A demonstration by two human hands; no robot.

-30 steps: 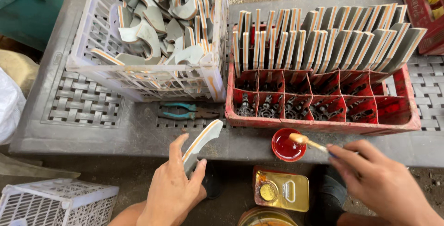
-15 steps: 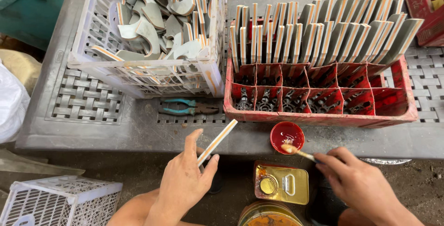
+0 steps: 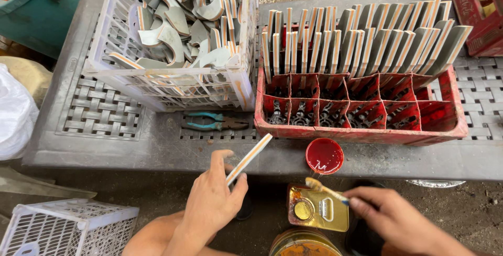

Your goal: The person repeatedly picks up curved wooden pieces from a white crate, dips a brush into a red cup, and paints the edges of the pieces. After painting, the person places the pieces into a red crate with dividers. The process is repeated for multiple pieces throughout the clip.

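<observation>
My left hand grips a flat curved grey piece with an orange edge, held edge-up over the table's front edge. My right hand holds a small brush, its tip hanging just below a round red cap of red liquid on the table. Under the brush lies a yellow rectangular tin can. Behind the cap stands a red divided crate with several similar pieces set upright in its back rows.
A white plastic basket full of loose grey pieces stands on the grey woven-pattern table. Teal-handled pliers lie in front of it. An empty white basket sits low left. A round tin is at the bottom.
My right hand has drawn the brush out of the red cap toward me, down over the yellow can. My left hand turned the piece edge-up and shifted slightly right.
</observation>
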